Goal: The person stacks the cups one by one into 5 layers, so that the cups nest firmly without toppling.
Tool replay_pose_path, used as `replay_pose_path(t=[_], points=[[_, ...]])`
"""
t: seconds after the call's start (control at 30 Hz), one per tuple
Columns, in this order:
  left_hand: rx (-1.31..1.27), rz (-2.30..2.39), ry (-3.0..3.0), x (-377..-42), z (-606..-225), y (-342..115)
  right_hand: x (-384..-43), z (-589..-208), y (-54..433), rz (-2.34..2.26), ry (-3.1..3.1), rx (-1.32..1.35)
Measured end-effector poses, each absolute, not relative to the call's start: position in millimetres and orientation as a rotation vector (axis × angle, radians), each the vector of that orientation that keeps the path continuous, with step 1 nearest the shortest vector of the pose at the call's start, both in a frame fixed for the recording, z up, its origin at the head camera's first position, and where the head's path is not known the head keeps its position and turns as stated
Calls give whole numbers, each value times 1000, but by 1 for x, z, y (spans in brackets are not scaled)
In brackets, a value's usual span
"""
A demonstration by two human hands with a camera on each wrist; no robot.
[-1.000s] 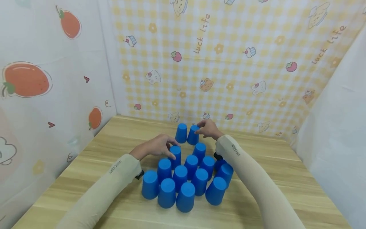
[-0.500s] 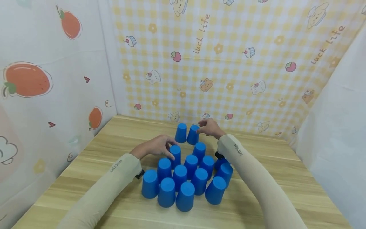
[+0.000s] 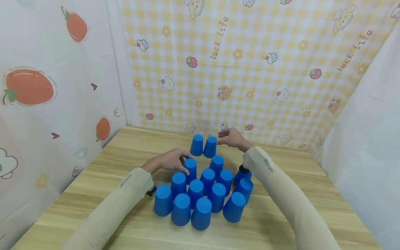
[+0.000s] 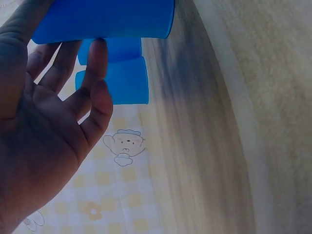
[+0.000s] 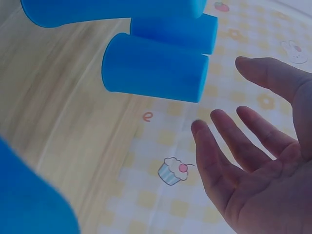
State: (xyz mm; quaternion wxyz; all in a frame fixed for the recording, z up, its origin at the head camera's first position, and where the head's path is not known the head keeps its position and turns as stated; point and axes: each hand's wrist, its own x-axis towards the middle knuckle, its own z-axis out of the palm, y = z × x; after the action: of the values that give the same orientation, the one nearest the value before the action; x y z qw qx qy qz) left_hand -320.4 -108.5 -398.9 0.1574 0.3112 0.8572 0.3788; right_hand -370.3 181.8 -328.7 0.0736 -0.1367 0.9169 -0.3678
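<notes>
1. head view, with 12 o'clock pointing away from the person: the right far cup (image 3: 210, 148) stands on the table (image 3: 140, 146) between 8 and 9 o'clock from the right hand (image 3: 233, 138), just beside its fingertips.
2. right wrist view: the right hand's thumb and fingers are spread apart, with a gap showing between them and the right far cup; this hand holds nothing.
3. that sideways relation is, i judge, what the right hand's move turns on: the cup's long axis is upright, narrow end up, and the right hand is clearly the nearer one. from the left hand (image 3: 170, 159) the same cup lies at about 2 o'clock, well apart.
4. the left far cup (image 3: 196, 146) stands upright at about 9 o'clock from the right far cup; whether the two touch i cannot tell.
5. the left hand has its thumb and fingers curled about the held cup (image 3: 191, 167), between 3 and 4 o'clock from its palm; how firmly, i cannot tell. its base is hidden.
6. the near cups (image 3: 196, 189) cluster from 3 round to half past 7 of the held cup.
</notes>
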Motion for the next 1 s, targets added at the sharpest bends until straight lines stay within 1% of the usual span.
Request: replay_pose_path(t=[0.4,0.7,1.0], points=[[952,1074,2470,-322,-398,-111,-347,-324,195,-1012,2712,-526],[925,1087,2542,-325,-394,-116,-333,-332,199,-1011,2677,-641],[872,1165,2600,-334,-390,-118,-327,-328,201,-982,2650,-720]])
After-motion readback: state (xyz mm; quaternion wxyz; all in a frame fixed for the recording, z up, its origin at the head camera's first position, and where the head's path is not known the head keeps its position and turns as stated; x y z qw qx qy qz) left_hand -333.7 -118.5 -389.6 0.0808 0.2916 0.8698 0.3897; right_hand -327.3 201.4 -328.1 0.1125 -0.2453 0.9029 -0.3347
